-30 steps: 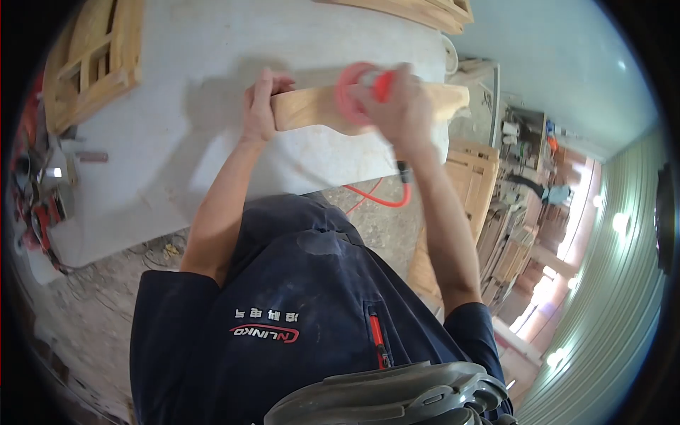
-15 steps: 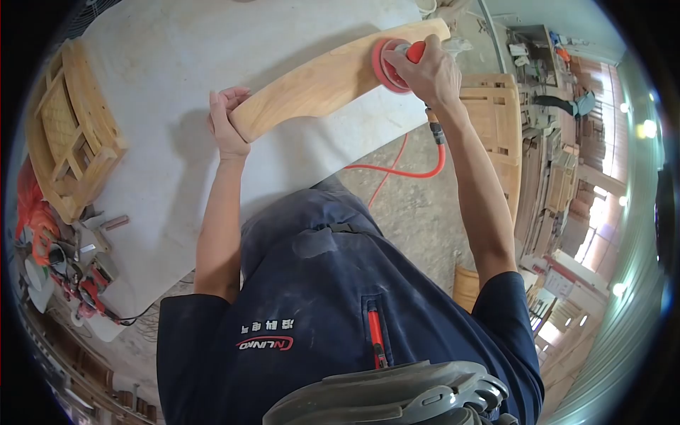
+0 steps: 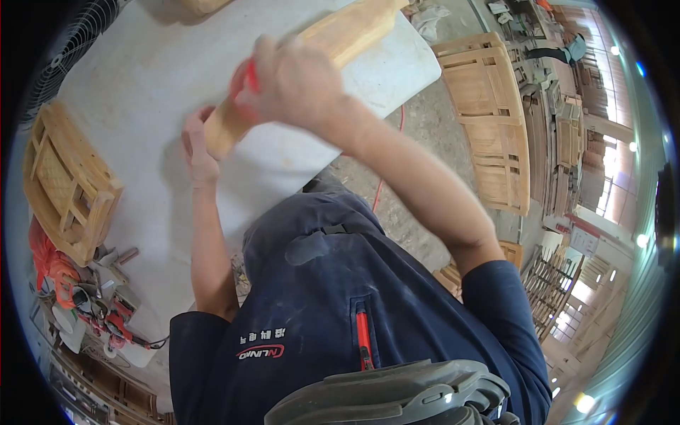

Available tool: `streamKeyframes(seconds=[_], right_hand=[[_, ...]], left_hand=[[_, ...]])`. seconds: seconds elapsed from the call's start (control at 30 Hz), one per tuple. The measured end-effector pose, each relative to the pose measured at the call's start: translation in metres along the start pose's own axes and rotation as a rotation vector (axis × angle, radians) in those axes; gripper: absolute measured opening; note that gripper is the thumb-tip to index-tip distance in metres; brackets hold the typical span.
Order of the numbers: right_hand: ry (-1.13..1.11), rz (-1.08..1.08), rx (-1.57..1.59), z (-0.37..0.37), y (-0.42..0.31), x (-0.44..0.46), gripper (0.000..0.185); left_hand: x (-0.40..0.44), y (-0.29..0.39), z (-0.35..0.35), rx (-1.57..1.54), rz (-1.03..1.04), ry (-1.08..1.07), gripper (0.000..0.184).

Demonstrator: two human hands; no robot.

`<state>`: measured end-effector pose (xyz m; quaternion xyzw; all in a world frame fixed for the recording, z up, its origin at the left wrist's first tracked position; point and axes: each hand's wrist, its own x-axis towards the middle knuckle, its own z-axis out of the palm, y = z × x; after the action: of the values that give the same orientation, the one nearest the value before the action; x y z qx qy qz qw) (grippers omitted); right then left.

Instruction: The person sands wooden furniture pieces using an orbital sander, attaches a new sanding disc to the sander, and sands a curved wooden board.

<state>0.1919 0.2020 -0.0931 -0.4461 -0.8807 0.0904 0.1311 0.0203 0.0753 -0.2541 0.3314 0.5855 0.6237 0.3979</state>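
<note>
A long, curved wooden board lies slantwise across the white-topped table. At its near end, my left hand is closed around the edge of the wood. My right hand, blurred by motion, grips a red sander whose pad is on the board close to the left hand. The hand covers much of the sander's body and the middle of the board.
A slatted wooden frame rests on the table's left side, near a pile of red and orange power tools. A fan guard is at upper left. Right of the table are a red hose, wooden panels and a distant person.
My right hand has carried the sander along the board from its far end to its near end, beside my left hand. The view has shifted, and the board appears higher and further left.
</note>
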Motion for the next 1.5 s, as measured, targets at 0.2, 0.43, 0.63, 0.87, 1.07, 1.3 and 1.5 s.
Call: streamKeyframes(seconds=[0.2, 0.43, 0.63, 0.87, 1.07, 1.3, 1.5], right_hand=[[-0.128, 0.166, -0.006, -0.048, 0.088, 0.036, 0.058], [-0.024, 0.211, -0.169, -0.059, 0.181, 0.072, 0.062], [0.061, 0.024, -0.174, -0.06, 0.173, 0.053, 0.06], [-0.146, -0.209, -0.052, -0.023, 0.036, 0.0, 0.067], [-0.215, -0.108, -0.152, -0.031, 0.048, 0.015, 0.066], [-0.101, 0.115, -0.231, -0.057, 0.127, 0.053, 0.066], [-0.089, 0.182, -0.266, -0.081, 0.202, 0.079, 0.069]], left_hand=[[0.005, 0.072, 0.016, 0.388, -0.156, -0.134, 0.054], [0.017, 0.098, 0.031, 0.612, -0.271, -0.204, 0.056], [0.014, 0.085, 0.031, 0.461, -0.257, -0.062, 0.05], [0.007, 0.05, 0.023, 0.037, -0.231, 0.182, 0.05], [0.008, 0.034, 0.022, 0.018, -0.219, 0.152, 0.049], [0.01, 0.05, 0.022, 0.145, -0.225, 0.076, 0.044], [0.02, 0.095, 0.03, 0.482, -0.278, -0.1, 0.054]])
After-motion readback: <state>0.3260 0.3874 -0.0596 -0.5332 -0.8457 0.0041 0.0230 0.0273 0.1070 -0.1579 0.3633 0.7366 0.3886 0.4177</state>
